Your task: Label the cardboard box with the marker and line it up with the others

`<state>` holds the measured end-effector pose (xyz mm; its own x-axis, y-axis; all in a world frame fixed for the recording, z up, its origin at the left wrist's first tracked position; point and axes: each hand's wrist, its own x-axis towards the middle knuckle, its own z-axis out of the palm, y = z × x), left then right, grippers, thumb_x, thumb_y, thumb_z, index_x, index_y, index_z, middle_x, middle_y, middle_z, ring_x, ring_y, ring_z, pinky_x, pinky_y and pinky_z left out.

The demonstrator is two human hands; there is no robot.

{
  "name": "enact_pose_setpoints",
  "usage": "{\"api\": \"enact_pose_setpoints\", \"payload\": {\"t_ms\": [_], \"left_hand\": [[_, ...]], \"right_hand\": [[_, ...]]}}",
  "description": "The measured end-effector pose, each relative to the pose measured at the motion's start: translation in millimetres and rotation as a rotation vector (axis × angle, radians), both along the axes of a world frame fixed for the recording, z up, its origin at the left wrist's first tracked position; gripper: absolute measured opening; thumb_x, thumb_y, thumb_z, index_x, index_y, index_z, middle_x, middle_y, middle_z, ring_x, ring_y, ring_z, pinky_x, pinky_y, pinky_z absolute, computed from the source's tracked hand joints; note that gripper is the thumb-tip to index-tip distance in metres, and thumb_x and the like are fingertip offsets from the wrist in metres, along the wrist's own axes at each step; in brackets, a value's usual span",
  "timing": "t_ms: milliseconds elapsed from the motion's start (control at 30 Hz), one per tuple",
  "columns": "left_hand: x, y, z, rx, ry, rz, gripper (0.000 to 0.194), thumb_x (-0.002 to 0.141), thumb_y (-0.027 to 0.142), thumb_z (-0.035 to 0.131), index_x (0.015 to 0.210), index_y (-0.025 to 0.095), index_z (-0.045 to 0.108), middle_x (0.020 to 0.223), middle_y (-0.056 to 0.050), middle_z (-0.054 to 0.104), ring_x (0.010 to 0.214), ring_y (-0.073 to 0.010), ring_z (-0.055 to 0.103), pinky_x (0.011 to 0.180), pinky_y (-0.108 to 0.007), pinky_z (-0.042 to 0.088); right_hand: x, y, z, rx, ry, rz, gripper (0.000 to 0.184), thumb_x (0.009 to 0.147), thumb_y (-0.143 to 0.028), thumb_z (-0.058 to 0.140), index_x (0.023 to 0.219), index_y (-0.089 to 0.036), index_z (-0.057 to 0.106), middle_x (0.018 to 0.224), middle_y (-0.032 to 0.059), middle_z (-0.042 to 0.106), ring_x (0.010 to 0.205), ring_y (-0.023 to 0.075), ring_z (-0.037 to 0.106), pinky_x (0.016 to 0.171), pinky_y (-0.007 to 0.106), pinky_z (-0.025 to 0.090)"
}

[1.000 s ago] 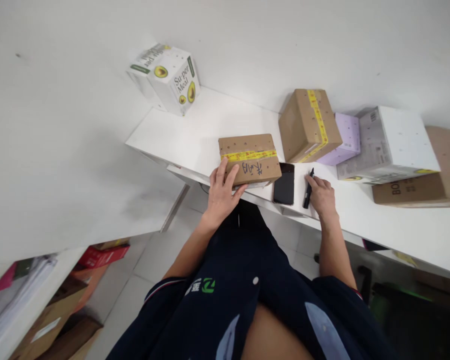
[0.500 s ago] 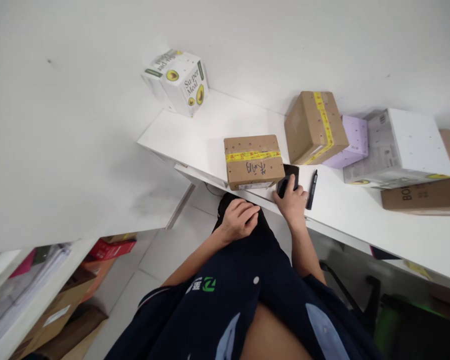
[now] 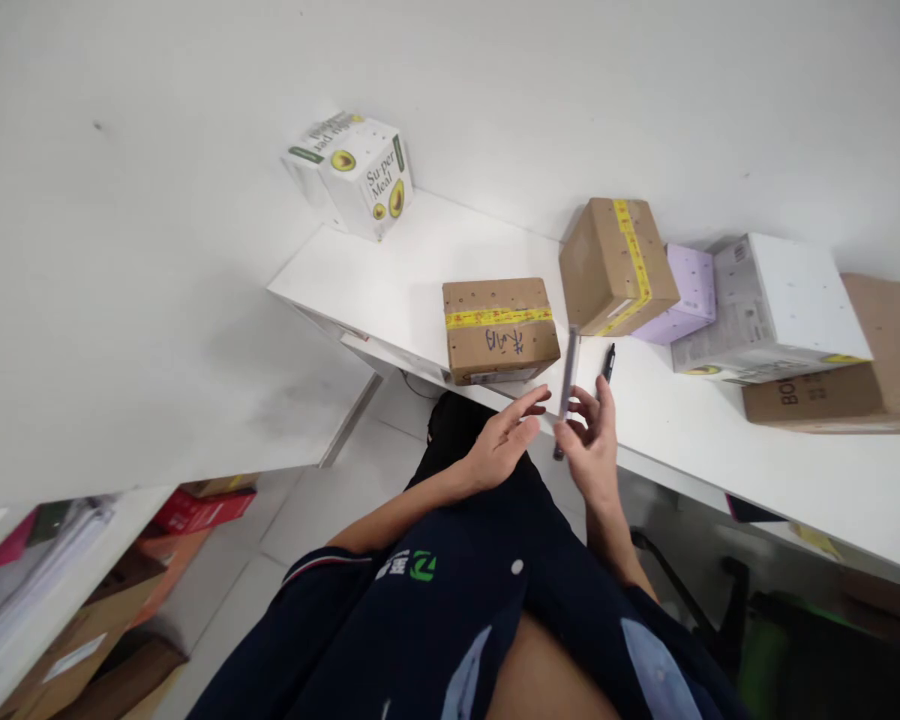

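Note:
A smartphone (image 3: 569, 375) is seen nearly edge-on above the front edge of the white desk. My right hand (image 3: 594, 445) grips it by its lower part between thumb and fingers. To its left my left hand (image 3: 501, 447) is raised with the fingers apart, close to the phone but holding nothing. A taped brown cardboard box (image 3: 504, 350) with handwriting on its side sits just beyond my left hand. Behind my right fingers lies a black marker (image 3: 608, 362), partly hidden by them.
Along the wall stand another taped brown box (image 3: 607, 265), a lilac box (image 3: 679, 300), a white box (image 3: 810, 295) and a large brown carton (image 3: 885, 360). A white avocado-print box (image 3: 364, 185) is at the desk's left end. A dark chair (image 3: 727, 600) stands below right.
My right hand has picked the phone up off the desk and turned it edge-on. My left hand has risen from my lap towards it, and its fingers have spread.

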<state>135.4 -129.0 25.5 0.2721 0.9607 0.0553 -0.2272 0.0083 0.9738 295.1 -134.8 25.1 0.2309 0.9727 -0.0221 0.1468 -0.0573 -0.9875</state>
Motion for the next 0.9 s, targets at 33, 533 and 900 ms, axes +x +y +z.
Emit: {"api": "enact_pose_setpoints", "payload": {"t_ms": [33,533,900], "left_hand": [[2.0,-1.5,1.7,-0.016,-0.070,0.025,0.060,0.098,0.061,0.052,0.144,0.023,0.059,0.147,-0.013,0.062,0.134,-0.0296,0.060,0.113,-0.047,0.051],[-8.4,-9.8,14.9,-0.251,-0.592,0.504,0.043,0.094,0.057,0.060,0.115,0.021,0.068,0.116,-0.007,0.076,0.129,-0.0291,0.064,0.114,-0.048,0.048],[-8.4,-5.8,15.4,-0.252,-0.525,0.552,0.053,0.094,0.063,0.055,0.125,0.022,0.066,0.125,-0.008,0.073,0.135,-0.0291,0.058,0.117,-0.047,0.045]], "right_hand": [[-9.7,-3.9,0.7,0.060,-0.074,0.018,0.096,0.074,-0.044,0.079,0.157,-0.035,0.031,0.143,0.0106,0.058,0.113,0.0236,0.063,0.089,0.042,0.058],[-84.6,15.7,12.8,0.232,0.241,-0.051,0.036,0.088,-0.050,0.068,0.114,-0.025,0.065,0.107,0.0050,0.072,0.099,0.0194,0.069,0.093,0.040,0.058],[-90.7,17.8,23.5,0.239,0.280,-0.005,0.035,0.088,-0.049,0.068,0.114,-0.027,0.061,0.100,0.0020,0.067,0.090,0.0160,0.065,0.083,0.032,0.056]]}}
